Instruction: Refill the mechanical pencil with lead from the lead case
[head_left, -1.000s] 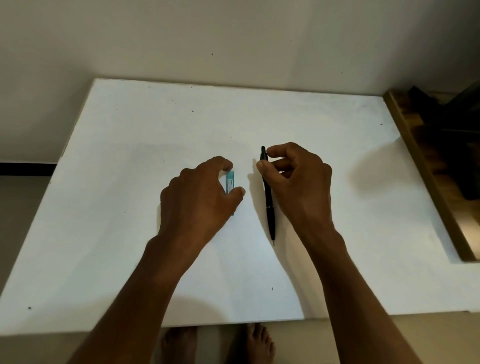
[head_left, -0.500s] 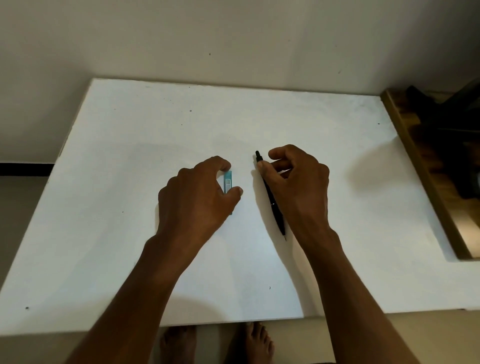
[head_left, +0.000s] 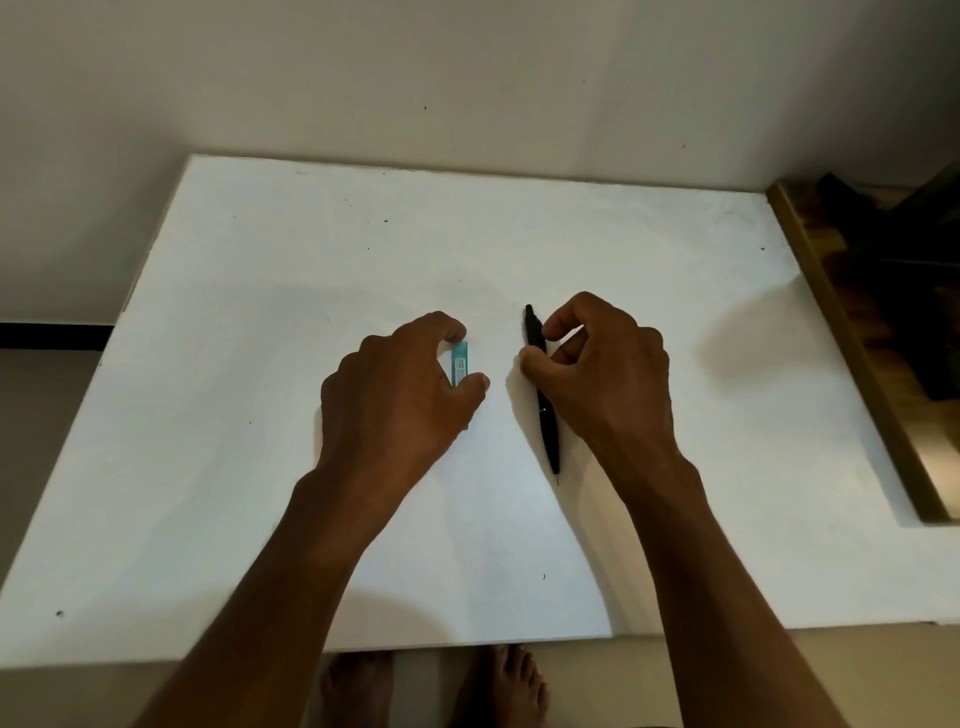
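A black mechanical pencil (head_left: 546, 421) lies lengthwise near the middle of the white table (head_left: 260, 312), cap end away from me and tip toward me. My right hand (head_left: 602, 374) pinches its upper half between thumb and forefinger. A small teal lead case (head_left: 460, 364) rests on the table to the left of the pencil. My left hand (head_left: 400, 400) covers it, thumb and forefinger closed on its two ends; its lower part is hidden under the thumb.
A wall rises right behind the table's far edge. A dark wooden shelf (head_left: 852, 332) with black objects runs along the right side. My bare feet (head_left: 514, 686) show below the table's near edge.
The pencil swung slightly in my right hand, its cap end shifting left then back; now it lies a little slanted. My left hand stays on the lead case.
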